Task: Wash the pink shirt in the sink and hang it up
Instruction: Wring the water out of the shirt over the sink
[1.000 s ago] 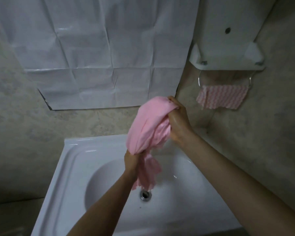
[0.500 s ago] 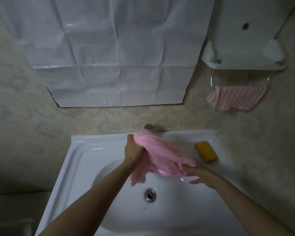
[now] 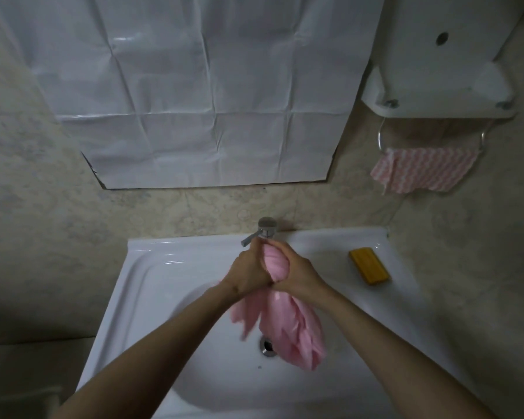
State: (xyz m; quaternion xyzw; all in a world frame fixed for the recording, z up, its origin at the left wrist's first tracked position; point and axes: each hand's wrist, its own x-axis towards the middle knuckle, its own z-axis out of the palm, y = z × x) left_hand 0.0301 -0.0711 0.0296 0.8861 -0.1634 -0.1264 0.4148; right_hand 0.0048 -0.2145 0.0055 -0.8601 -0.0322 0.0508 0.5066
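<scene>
Now, from the head view, the right hand point(image 3: 298, 272) has dropped from up high and joined the left hand point(image 3: 248, 273); each grip is curled tight round the bunched pink shirt point(image 3: 288, 325), its tail hanging over the sink point(image 3: 152, 267) basin; I judge wringing underway, hanging still ahead.

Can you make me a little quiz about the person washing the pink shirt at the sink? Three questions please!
1. True or false: the left hand and the right hand both grip the pink shirt.
2. What lies on the rim of the sink? A) soap bar B) toothbrush C) cup
3. Which metal thing is just behind the hands?
Key: 1 true; 2 A; 3 the tap.
</scene>
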